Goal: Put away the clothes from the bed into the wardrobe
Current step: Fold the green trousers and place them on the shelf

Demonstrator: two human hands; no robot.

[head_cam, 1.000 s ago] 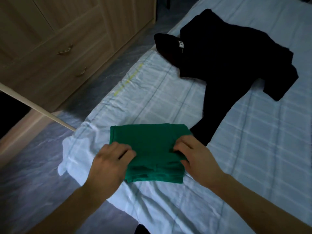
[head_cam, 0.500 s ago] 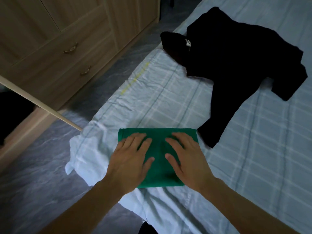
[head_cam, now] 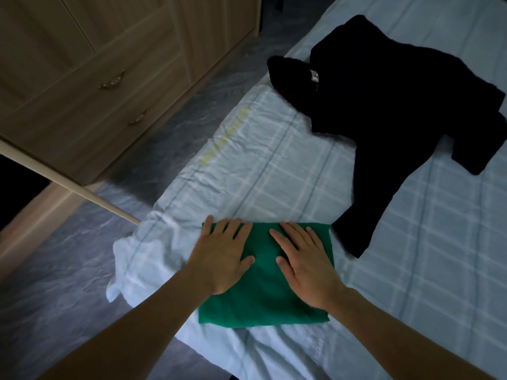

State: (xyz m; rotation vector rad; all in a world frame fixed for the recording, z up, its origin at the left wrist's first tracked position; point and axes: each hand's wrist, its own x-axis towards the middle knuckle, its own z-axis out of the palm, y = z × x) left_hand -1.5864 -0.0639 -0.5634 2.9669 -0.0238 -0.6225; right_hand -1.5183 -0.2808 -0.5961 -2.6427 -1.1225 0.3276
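A folded green garment (head_cam: 263, 292) lies flat near the corner of the bed (head_cam: 274, 165), a near-square with its slightly longer side running from the person toward the head of the bed. The left hand (head_cam: 222, 259) and the right hand (head_cam: 304, 267) both press on it palm-down, each grip spread with fingers straight and pointing away from the person. A black garment (head_cam: 389, 105) sprawls unfolded farther up the bed, one limb ending just beside the green one's far right corner, and the wooden wardrobe (head_cam: 82, 78) stands across the floor to the left.
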